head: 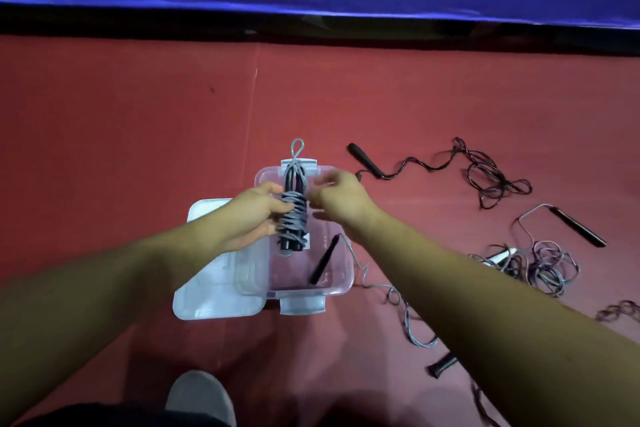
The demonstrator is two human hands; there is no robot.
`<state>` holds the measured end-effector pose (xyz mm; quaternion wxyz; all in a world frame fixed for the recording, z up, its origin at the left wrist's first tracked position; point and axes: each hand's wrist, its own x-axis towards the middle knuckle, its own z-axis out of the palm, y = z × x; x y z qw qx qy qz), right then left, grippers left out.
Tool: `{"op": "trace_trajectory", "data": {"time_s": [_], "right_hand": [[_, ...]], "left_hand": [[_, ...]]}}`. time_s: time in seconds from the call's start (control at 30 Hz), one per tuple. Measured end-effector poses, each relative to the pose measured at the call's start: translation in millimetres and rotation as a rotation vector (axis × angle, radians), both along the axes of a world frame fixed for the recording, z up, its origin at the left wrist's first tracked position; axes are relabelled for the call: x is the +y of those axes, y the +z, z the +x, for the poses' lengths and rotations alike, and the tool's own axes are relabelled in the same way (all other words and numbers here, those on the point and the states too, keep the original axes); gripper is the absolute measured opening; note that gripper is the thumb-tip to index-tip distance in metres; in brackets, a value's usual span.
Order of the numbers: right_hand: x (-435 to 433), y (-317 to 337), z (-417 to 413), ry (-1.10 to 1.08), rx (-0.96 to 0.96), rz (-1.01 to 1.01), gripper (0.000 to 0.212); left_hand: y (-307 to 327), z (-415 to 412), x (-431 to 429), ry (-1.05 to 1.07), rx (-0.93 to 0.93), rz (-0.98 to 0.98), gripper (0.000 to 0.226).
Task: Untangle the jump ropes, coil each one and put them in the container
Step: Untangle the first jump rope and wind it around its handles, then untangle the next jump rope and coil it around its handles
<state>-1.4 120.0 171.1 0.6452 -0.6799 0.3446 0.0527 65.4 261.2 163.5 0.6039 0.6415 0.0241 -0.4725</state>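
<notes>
Left hand (258, 215) is gripping the grey jump rope coiled tightly round 2 black handles (293, 215), fingers curled round the bundle. It's being held at frame centre, above the clear plastic container (346, 282). A small grey loop is sticking out of the top. Right hand (341, 199) is hovering just right of the bundle, fingers loosely curled. It's blurred, so I can't tell if it's pinching cord. Another black handle (323, 263) is lying in the container, its grey cord trailing out lower right.
</notes>
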Motion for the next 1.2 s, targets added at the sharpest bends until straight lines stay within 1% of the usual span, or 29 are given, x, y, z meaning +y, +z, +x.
{"op": "trace_trajectory", "data": {"time_s": [0.03, 0.07, 0.1, 0.27, 0.33, 0.4, 0.47, 0.53, 0.57, 0.63, 0.7, 0.8, 0.87, 0.9, 0.93, 0.97, 1.0, 1.03, 1.07, 1.1, 1.13, 1.17, 1.2], "right_hand": [[2, -14, 1, 0.029, 0.036, 0.014, 0.013], [3, -28, 3, 0.041, 0.074, 0.018, 0.013], [3, -42, 4, 0.034, 0.105, 0.020, 0.018], [1, -100, 11, 0.023, 0.221, -0.027, 0.024], [5, -121, 18, 0.043, 0.251, -0.058, 0.025], [11, -146, 27, 0.067, 0.263, -0.107, 0.020], [18, -150, 33, 0.131, 0.283, -0.141, 0.016], [21, -149, 36, 0.170, 0.288, -0.136, 0.019], [22, -149, 36, 0.185, 0.287, -0.118, 0.019], [24, -146, 35, 0.221, 0.296, -0.095, 0.019], [24, -137, 33, 0.257, 0.303, -0.096, 0.027], [17, -105, 26, 0.269, 0.206, -0.095, 0.036], [-1, -81, 11, 0.175, 0.101, -0.011, 0.033], [-13, -76, 2, 0.095, 0.047, 0.014, 0.029], [-26, -72, -9, 0.019, 0.007, -0.032, 0.025], [-41, -75, -19, -0.034, -0.009, -0.145, 0.019], [-53, -76, -30, -0.045, 0.017, -0.260, 0.017], [-62, -79, -39, -0.029, 0.067, -0.327, 0.020], [-64, -81, -47, 0.002, 0.129, -0.319, 0.026], [-63, -84, -55, 0.040, 0.177, -0.247, 0.032], [-59, -86, -62, 0.073, 0.213, -0.143, 0.034], [-53, -88, -69, 0.101, 0.222, -0.046, 0.027], [-48, -92, -73, 0.138, 0.224, -0.008, 0.014]], "left_hand": [[-13, 3, -2, 0.015, -0.005, 0.037, 0.023], [-27, 5, -5, 0.013, -0.015, 0.078, 0.026], [-37, 7, -7, -0.001, -0.020, 0.112, 0.029], [-66, 11, -18, -0.175, -0.011, 0.254, 0.033], [-77, 17, -24, -0.178, -0.030, 0.310, 0.029], [-95, 26, -28, -0.141, -0.053, 0.366, 0.028], [-112, 32, -29, -0.098, -0.077, 0.466, 0.029], [-125, 35, -31, -0.076, -0.095, 0.534, 0.028], [-127, 35, -34, -0.084, -0.110, 0.556, 0.025], [-129, 34, -39, -0.100, -0.135, 0.576, 0.020], [-131, 35, -40, -0.092, -0.144, 0.561, 0.022], [-132, 39, -33, -0.083, -0.165, 0.525, 0.022], [-129, 41, -31, -0.147, -0.251, 0.523, 0.018], [-124, 40, -31, -0.188, -0.294, 0.515, 0.020], [-119, 37, -33, -0.235, -0.318, 0.493, 0.020], [-115, 32, -35, -0.288, -0.323, 0.462, 0.016], [-110, 25, -39, -0.359, -0.320, 0.439, 0.010], [-106, 17, -43, -0.447, -0.326, 0.427, 0.005], [-105, 10, -47, -0.542, -0.350, 0.436, 0.005], [-104, 2, -51, -0.640, -0.376, 0.450, 0.012], [-104, -5, -57, -0.736, -0.387, 0.465, 0.020], [-105, -11, -61, -0.815, -0.393, 0.457, 0.026], [-106, -17, -66, -0.880, -0.410, 0.441, 0.026]]}}
